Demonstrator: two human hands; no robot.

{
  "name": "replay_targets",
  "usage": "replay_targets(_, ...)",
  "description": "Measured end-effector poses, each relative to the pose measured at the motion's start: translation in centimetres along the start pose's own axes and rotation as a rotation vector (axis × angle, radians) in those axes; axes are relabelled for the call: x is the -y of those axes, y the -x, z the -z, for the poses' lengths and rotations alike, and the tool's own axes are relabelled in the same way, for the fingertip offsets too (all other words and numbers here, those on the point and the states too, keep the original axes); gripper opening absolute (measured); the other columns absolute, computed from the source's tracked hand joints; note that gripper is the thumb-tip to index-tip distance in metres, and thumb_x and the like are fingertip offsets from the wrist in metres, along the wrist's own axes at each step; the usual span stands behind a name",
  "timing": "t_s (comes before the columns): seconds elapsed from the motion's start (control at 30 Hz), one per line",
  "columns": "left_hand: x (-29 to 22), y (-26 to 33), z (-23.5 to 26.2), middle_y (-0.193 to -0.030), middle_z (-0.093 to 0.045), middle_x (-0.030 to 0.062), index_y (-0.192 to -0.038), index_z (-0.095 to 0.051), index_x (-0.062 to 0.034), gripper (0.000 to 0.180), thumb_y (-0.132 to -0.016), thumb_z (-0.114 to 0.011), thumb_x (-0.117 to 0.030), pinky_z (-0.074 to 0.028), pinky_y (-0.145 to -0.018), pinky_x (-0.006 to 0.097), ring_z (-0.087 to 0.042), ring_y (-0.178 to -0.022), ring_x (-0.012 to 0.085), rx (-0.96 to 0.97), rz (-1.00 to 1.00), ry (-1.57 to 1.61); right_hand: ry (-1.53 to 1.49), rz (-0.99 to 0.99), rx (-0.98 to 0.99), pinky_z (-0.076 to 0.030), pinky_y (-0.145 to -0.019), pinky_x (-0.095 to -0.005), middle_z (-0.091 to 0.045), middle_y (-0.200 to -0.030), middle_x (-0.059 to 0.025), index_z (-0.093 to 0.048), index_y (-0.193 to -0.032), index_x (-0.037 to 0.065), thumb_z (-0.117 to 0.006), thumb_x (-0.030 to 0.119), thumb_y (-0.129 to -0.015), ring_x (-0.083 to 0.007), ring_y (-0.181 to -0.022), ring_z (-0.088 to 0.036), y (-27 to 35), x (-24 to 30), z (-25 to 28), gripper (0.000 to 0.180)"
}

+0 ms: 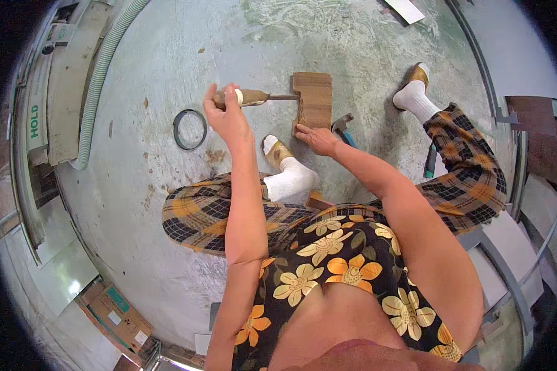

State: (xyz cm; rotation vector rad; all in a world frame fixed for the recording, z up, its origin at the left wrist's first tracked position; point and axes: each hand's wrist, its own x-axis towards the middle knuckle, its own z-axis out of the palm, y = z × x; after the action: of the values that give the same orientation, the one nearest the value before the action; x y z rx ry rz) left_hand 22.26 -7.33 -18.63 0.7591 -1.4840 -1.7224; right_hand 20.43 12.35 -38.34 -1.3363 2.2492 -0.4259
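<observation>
My left hand (229, 119) is closed round the wooden handle of a chisel (254, 97), which lies nearly level and points right. The chisel's metal blade meets the left edge of a brown wooden board (315, 99), where the edge is rough and notched. At the board's near end my right hand (319, 140) grips it, fingers pressed on its near left corner. Just right of that hand lies a hammer (346, 131) with a blue handle, partly hidden by the wrist. The board rests on the floor between my feet.
A dark ring (190, 129), like a roll of tape, lies left of my left foot (291, 179). My right foot (414, 93) is out to the right, near a green-handled tool (429, 162). A ribbed hose (99, 80) runs along the left; a cardboard box (120, 315) stands lower left.
</observation>
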Motion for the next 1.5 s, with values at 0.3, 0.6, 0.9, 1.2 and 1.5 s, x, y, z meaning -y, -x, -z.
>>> replay_targets(0.3,-0.8,0.6,-0.5,-0.106,-0.059,0.0147,-0.125,-0.044,0.0056,0.040,-0.090,-0.061,-0.005,-0.050,-0.084,0.030,-0.061,-0.094,0.0180,-0.007,-0.020,0.031,-0.200,-0.740,-0.399,-0.042,-0.095,-0.0506,-0.030,-0.143,-0.0276,-0.025,-0.144,0.005,-0.080,0.037,-0.068,-0.0444,-0.120,-0.044,-1.4,0.5,1.9,0.099)
replay_targets(0.6,0.8,0.1,0.0,-0.105,-0.060,0.0141,-0.127,-0.043,0.0053,0.041,-0.091,-0.060,-0.005,-0.049,-0.085,0.029,-0.059,-0.095,0.0164,-0.051,0.029,0.039,-0.100,-0.909,-0.241,-0.031,-0.104,-0.0526,-0.021,-0.146,-0.0331,-0.013,-0.149,0.007,-0.083,0.047,-0.061,-0.0459,-0.131,-0.031,-3.8,0.2,1.7,0.120)
replay_targets(0.9,1.3,1.2,-2.4,-0.100,-0.062,0.0067,-0.127,-0.045,0.0021,0.044,-0.089,-0.063,-0.009,-0.045,-0.081,0.028,-0.056,-0.086,0.0132,0.122,-0.134,-0.324,0.079,-0.414,-0.124,-0.033,-0.103,-0.0525,-0.021,-0.151,-0.0238,-0.019,-0.149,0.016,-0.086,0.031,-0.060,-0.0403,-0.133,-0.032,-1.5,-2.1,2.0,0.113)
replay_targets(1.2,3.3,2.7,-3.6,-0.098,-0.065,0.0068,-0.123,-0.049,0.0027,0.043,-0.086,-0.067,-0.010,-0.047,-0.081,0.028,-0.058,-0.086,0.0130,0.207,-0.123,-0.394,-0.079,-0.399,-0.334,-0.037,-0.101,-0.0509,-0.027,-0.148,-0.0220,-0.032,-0.143,0.013,-0.080,0.024,-0.067,-0.0394,-0.133,-0.033,2.1,-2.6,1.4,0.091)
replay_targets(1.5,5.2,3.0,-3.6,-0.096,-0.067,0.0109,-0.115,-0.055,0.0025,0.041,-0.080,-0.074,-0.009,-0.050,-0.079,0.030,-0.062,-0.085,0.0148,0.107,-0.164,-0.463,-0.258,-0.961,-0.359,-0.048,-0.086,-0.0444,-0.058,-0.119,-0.0198,-0.056,-0.111,0.006,-0.074,0.027,-0.073,-0.0359,-0.110,-0.057,10.0,-6.7,3.3,0.046)
